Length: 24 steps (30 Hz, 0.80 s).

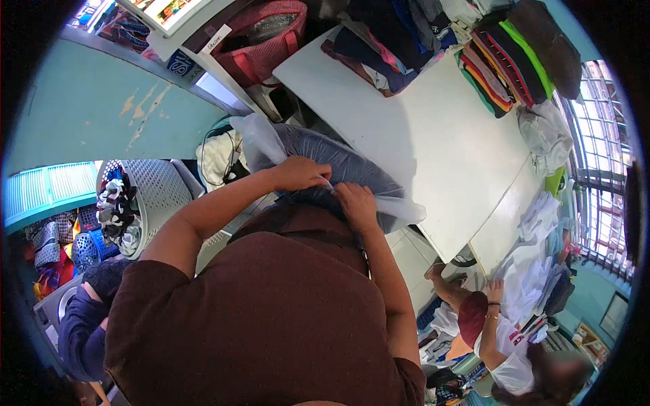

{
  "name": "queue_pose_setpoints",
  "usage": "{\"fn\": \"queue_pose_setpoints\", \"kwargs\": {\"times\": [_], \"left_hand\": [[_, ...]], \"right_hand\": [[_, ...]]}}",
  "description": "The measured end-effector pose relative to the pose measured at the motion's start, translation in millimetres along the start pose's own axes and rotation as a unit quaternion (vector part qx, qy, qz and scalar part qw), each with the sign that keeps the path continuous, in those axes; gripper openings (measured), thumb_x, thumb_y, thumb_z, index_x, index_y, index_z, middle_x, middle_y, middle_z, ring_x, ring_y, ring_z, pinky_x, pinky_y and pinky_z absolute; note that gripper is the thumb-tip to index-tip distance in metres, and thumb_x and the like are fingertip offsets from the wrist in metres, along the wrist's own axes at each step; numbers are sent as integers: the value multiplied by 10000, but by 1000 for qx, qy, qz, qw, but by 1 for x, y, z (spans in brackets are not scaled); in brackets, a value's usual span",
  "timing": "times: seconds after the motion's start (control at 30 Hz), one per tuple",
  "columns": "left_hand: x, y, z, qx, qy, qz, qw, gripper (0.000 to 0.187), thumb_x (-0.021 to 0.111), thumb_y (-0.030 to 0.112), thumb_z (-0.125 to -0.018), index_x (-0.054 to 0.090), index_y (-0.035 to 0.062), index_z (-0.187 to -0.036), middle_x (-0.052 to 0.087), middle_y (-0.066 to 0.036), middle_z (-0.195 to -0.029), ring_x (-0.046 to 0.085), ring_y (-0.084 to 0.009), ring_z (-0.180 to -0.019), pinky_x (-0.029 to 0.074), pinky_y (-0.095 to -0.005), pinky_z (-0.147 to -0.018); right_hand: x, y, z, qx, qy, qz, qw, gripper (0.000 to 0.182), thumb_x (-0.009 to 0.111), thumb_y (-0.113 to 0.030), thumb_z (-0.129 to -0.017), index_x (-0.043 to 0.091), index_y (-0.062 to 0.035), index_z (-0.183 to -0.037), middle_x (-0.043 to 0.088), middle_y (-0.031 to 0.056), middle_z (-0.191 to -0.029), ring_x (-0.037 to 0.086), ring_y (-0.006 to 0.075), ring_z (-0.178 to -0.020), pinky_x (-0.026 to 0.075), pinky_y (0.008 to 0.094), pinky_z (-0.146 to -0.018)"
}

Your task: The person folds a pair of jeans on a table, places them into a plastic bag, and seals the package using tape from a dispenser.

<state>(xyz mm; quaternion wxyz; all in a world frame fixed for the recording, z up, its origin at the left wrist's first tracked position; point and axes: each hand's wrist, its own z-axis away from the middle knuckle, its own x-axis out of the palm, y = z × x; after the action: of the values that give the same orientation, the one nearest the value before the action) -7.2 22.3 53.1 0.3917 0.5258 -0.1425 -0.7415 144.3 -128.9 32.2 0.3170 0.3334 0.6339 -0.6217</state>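
Observation:
A clear plastic bag (pixel 352 168) packed with dark folded cloth lies against my front, beside the white table's near edge. My left hand (pixel 300 174) is closed, pinching a twisted strip of the plastic over the bag's middle. Close by on the right, my right hand (pixel 356 202) also pinches the plastic with bent fingers. Loose ends of the bag stick out at the upper left and lower right. What lies under my fingers is partly hidden.
Folded clothes (pixel 386 51) and a colourful stack (pixel 504 64) sit on the white table (pixel 447 149). A red bag (pixel 264 40) stands behind. Left is a white laundry basket (pixel 159 193). Another person (pixel 504 345) sits at lower right among clothes; a dark-clothed person (pixel 84 331) is at lower left.

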Motion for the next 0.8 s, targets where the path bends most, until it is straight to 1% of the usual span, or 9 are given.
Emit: {"fn": "queue_pose_setpoints", "kwargs": {"times": [0.1, 0.2, 0.33, 0.43, 0.53, 0.63, 0.7, 0.73, 0.8], "left_hand": [[13, 8, 7, 115, 149, -186, 964, 232, 551, 320, -826, 523, 124, -947, 548, -50, -914, 534, -233, -878, 397, -375, -710], [17, 16, 10, 193, 299, -219, 909, 214, 587, 276, -793, 532, 110, -917, 503, -34, -896, 497, -213, -872, 385, -361, -729], [38, -3, 6, 165, 226, -167, 946, 183, 593, 242, -784, 515, 102, -872, 475, -41, -818, 492, -222, -802, 399, -362, -694], [38, -6, 1, 167, 209, -141, 953, 164, 569, 252, -799, 500, 104, -821, 472, -42, -795, 499, -220, -784, 412, -352, -656], [32, -6, 0, 166, 193, -106, 961, 154, 551, 248, -817, 499, 104, -800, 470, -51, -787, 498, -230, -775, 416, -357, -648], [31, -9, -1, 173, 194, -86, 962, 150, 539, 243, -830, 513, 98, -801, 475, -54, -783, 498, -238, -768, 413, -365, -653], [30, -8, -1, 180, 187, -78, 963, 147, 543, 233, -832, 532, 88, -813, 481, -58, -785, 495, -249, -766, 410, -371, -668], [31, -9, -2, 180, 184, -76, 963, 148, 541, 234, -834, 535, 87, -814, 484, -58, -787, 495, -249, -766, 410, -371, -667], [31, -11, -2, 181, 179, -73, 964, 151, 538, 236, -838, 541, 86, -816, 490, -57, -791, 495, -249, -764, 409, -370, -667]], "right_hand": [[0, -1, -1, 38, -8, -7, 999, 174, 509, -274, -849, 561, -116, -900, 590, 72, -787, 572, 275, -760, 388, 397, -662], [7, 0, -1, 55, 23, -24, 998, 127, 519, -237, -829, 550, -114, -839, 592, 63, -760, 574, 260, -756, 386, 406, -640], [7, 5, -3, 71, -22, -35, 997, 203, 490, -295, -858, 577, -112, -837, 593, 88, -760, 573, 275, -757, 386, 390, -658], [8, 4, -3, 55, -18, -22, 998, 129, 544, -240, -809, 550, -114, -841, 574, 62, -768, 560, 256, -797, 383, 403, -658], [-16, -7, 12, -14, 44, 87, 995, 148, 561, -260, -796, 551, -126, -857, 544, 40, -821, 532, 223, -879, 381, 400, -756], [-41, 12, 47, 14, 13, 219, 976, 154, 578, -260, -782, 549, -138, -870, 515, 22, -860, 501, 196, -938, 348, 426, -858], [-60, 30, 71, 41, 43, 195, 979, 124, 576, -239, -788, 555, -142, -864, 540, 20, -810, 528, 188, -886, 325, 461, -891], [-64, 37, 77, 121, 40, 144, 981, 114, 560, -220, -816, 567, -124, -877, 580, 26, -806, 546, 197, -836, 322, 417, -898], [-71, 55, 88, 282, 65, -79, 954, 111, 549, -170, -842, 558, -78, -904, 594, 5, -798, 539, 154, -782, 365, 321, -823]]}}
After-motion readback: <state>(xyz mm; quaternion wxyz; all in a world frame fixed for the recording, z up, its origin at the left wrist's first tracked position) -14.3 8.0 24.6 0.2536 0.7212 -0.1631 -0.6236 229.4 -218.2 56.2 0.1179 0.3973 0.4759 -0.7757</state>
